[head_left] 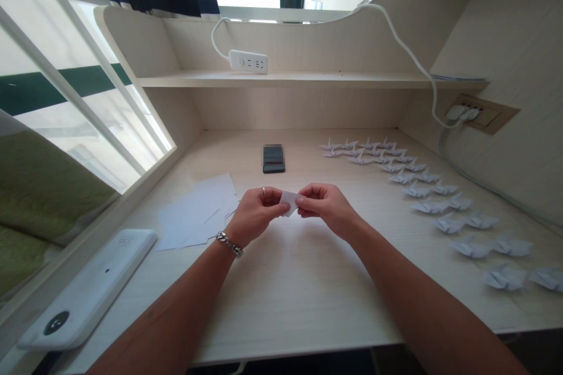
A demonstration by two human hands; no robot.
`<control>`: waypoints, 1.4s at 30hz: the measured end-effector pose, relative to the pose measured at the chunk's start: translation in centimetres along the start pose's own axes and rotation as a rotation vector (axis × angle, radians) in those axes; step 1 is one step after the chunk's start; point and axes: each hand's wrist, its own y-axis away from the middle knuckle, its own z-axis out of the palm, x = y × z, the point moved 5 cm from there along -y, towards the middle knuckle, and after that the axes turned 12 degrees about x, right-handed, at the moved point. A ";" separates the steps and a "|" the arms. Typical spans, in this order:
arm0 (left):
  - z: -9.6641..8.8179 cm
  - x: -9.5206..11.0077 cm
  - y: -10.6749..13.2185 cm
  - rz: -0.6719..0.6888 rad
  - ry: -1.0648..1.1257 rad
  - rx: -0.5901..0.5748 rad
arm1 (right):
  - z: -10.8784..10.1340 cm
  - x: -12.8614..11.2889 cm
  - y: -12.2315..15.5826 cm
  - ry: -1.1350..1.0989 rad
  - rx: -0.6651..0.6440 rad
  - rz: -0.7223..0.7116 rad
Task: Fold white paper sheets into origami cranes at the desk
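Two bare hands pinch one small folded paper; taking the dark slab as landmark, the paper is on its near side and slightly to its right, seemingly held above the desk; the left hand has thumb and forefinger clamped on the paper's left part; the right hand has thumb and forefinger closed on its right edge; so the paper lies directly between the two sets of fingertips, touched by both, neither hand being nearer; it looks almost square and sits tilted, and I cannot tell a long axis, nor how many layers it has; left of the slab and nearer the wearer lie loose white sheets, apart from the held paper; right of the slab, folded paper birds run toward the near edge, clear of the right hand.
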 end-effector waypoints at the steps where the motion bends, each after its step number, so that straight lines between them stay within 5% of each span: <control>1: 0.0 0.1 0.0 0.007 -0.008 -0.005 | 0.0 0.0 0.0 0.009 -0.010 -0.005; 14: -0.5 0.1 0.0 0.016 0.032 0.071 | 0.1 0.2 0.0 0.004 -0.015 0.006; 42: 0.2 0.4 0.4 0.033 0.072 0.044 | 0.4 -0.5 0.6 -0.018 0.026 -0.042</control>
